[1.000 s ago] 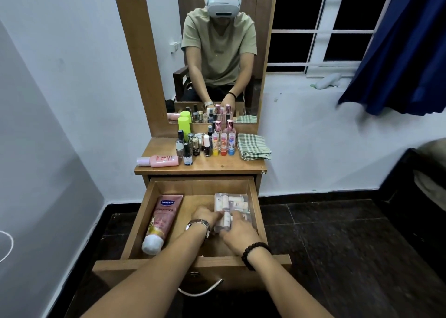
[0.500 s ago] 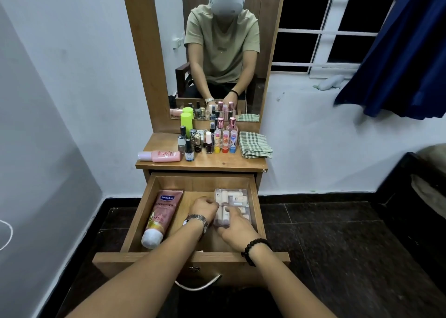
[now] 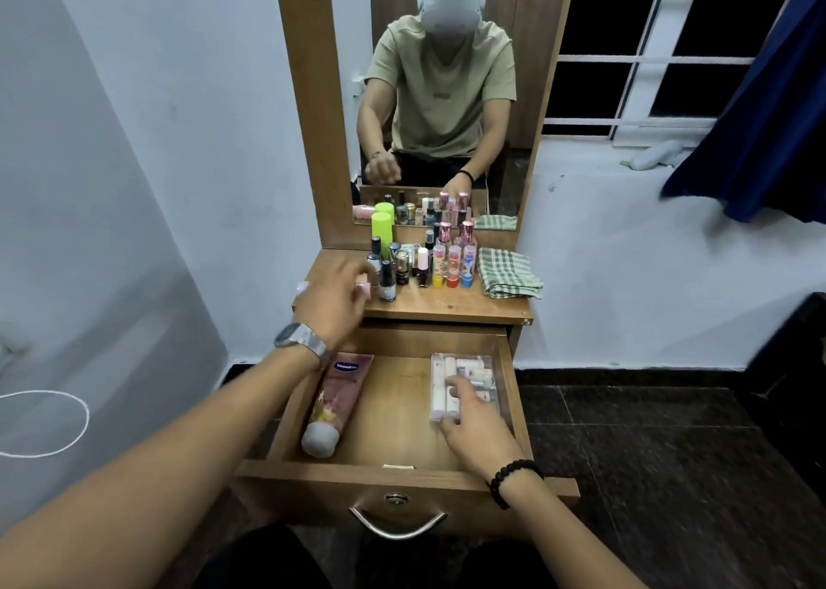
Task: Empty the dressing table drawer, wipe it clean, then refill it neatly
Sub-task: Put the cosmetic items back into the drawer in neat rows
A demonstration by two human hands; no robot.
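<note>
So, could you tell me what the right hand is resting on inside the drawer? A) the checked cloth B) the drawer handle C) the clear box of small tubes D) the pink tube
C: the right hand rests on the clear box at the right side of the drawer, while the pink tube lies apart at the left.

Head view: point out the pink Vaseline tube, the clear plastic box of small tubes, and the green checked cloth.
Pink Vaseline tube (image 3: 336, 403), head view, middle of the tube body.
Clear plastic box of small tubes (image 3: 480, 367), head view, far part of the lid.
Green checked cloth (image 3: 508, 273), head view, centre of the folded top.
</note>
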